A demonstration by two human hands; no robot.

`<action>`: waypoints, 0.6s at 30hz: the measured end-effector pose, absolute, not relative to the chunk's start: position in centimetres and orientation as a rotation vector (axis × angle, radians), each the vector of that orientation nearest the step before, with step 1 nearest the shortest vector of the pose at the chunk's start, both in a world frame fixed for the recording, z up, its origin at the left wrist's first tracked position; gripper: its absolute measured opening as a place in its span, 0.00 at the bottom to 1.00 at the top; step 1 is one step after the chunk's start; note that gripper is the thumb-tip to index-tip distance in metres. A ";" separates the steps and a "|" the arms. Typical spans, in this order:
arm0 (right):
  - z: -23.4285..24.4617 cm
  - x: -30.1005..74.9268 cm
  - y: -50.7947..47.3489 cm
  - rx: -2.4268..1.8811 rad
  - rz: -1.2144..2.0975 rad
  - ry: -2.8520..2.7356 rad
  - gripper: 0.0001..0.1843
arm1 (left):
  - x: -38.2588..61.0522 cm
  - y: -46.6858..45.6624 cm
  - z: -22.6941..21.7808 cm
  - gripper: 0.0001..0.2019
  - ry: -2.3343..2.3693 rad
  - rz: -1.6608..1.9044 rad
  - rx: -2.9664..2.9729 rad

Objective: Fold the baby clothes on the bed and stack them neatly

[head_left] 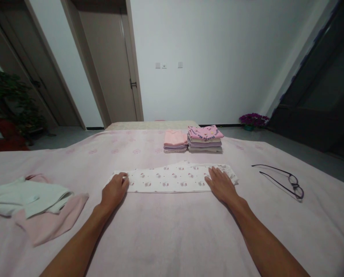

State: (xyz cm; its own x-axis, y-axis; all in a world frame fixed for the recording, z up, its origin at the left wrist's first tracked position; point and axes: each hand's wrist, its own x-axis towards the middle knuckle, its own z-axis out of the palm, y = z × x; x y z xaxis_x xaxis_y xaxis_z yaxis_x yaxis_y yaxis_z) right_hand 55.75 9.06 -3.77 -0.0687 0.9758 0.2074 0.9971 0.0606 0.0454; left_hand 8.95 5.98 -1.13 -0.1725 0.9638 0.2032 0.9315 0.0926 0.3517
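A pair of white pants (167, 181) with a small brown print lies folded lengthwise into a long strip across the bed in front of me. My left hand (115, 189) is at the strip's left end, its fingers curled in and closed on the edge of the fabric. Flat on the right part of the pants rests my right hand (221, 185), fingers stretched out and slightly spread. Gathered fabric shows just beyond that hand at the right end. The cloth under both hands is hidden.
Beyond the pants stand two folded stacks, a peach-topped one (175, 139) and a pink-topped one (206, 133). Black-framed glasses (294, 186) lie at the right. Loose pale green clothing (45, 194) and pink clothing (55, 223) lie at the left on the pink bedsheet (172, 234).
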 end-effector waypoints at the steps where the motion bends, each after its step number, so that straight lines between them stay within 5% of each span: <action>1: -3.7 55.7 9.1 -2.059 -0.273 -2.190 0.34 | 8.3 6.0 -1.0 0.18 2.355 0.560 1.915; 18: -2.8 52.5 7.7 -1.575 -0.282 -2.351 0.25 | 2.5 7.1 -0.6 0.29 2.545 0.266 1.680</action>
